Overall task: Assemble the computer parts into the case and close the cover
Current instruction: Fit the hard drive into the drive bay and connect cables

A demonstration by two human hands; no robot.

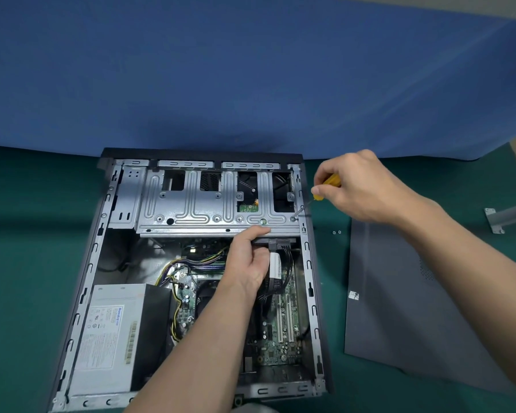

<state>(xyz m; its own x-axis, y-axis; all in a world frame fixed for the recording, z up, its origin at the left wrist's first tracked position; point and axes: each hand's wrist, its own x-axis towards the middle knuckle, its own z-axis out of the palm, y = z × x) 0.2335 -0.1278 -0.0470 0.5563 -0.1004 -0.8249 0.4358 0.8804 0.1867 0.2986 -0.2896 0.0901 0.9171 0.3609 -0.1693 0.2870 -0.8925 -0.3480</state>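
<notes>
Both hands at one open grey computer case (93,257)
The right hand (358,186) grips one yellow-handled screwdriver (329,184), tip on the silver drive cage (191,216); left hand (248,260) pinches its near edge; one grey cover (399,308), two small screws (336,232) on green counter (27,234)

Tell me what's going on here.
A person works on the drive cage in the open case. The right hand holds a screwdriver, its tip at a screw on the cage's right corner. The left hand grips the cage's near edge, by the cables. The cover lies on the table beside the case, not yet on.
</notes>
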